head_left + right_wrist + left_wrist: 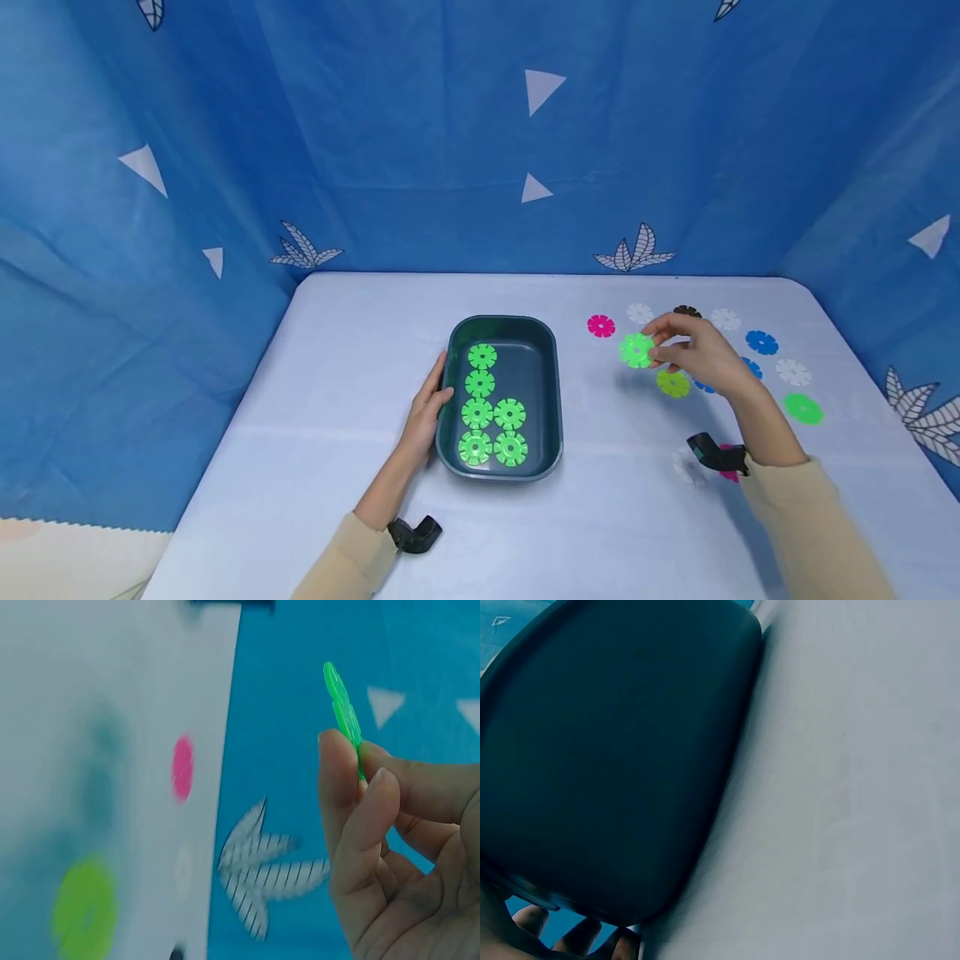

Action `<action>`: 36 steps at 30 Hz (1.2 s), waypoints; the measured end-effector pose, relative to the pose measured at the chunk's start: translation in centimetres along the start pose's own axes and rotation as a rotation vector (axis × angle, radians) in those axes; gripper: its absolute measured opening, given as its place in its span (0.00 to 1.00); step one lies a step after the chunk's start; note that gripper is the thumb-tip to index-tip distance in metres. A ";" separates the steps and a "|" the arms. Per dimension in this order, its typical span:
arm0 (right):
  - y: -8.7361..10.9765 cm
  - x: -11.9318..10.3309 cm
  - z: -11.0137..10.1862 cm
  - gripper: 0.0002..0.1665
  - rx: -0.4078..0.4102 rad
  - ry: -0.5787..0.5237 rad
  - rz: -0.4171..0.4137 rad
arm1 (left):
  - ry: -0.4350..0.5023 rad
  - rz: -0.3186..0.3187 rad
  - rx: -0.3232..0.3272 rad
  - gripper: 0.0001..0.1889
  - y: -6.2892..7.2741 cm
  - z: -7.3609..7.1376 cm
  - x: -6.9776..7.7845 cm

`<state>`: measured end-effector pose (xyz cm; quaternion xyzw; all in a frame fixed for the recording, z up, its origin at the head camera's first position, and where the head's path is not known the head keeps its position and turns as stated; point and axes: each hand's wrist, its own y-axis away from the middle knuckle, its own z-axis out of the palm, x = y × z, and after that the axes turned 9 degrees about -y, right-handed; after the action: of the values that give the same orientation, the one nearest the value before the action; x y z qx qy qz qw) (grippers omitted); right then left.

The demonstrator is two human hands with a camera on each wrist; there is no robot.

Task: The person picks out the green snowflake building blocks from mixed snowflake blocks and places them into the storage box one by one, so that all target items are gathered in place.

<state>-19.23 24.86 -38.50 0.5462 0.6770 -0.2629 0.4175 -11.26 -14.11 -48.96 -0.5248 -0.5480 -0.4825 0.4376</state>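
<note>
In the head view my right hand is raised above the table's right side, pinching a green notched plastic disc between thumb and fingertips. The right wrist view shows this green disc edge-on. My left hand holds the left side of a dark rectangular tray, the thumb over its rim and the fingers along the outer wall. Several green notched discs lie flat inside the tray, mostly in its left half. The left wrist view shows the tray's dark outer wall and some fingertips.
Around the right hand, loose discs lie on the white table: pink, yellow-green, blue, white, dark brown and a green one. A blue curtain hangs behind the table.
</note>
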 end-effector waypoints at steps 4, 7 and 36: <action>-2.0 -2.3 1.7 0.15 -0.077 -0.018 -0.079 | 0.017 0.011 -0.002 0.31 0.0 0.2 0.0; -3.4 -3.9 3.3 0.14 -0.136 -0.037 -0.113 | 0.021 0.011 0.002 0.31 0.1 0.2 -0.1; -8.7 -7.1 14.6 0.12 -0.503 0.260 -0.140 | 0.034 0.018 -0.014 0.31 0.1 -0.2 0.1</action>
<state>-23.15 6.99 -40.81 0.4067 0.8048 -0.0427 0.4302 -11.20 -14.28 -48.87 -0.5247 -0.5323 -0.4911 0.4474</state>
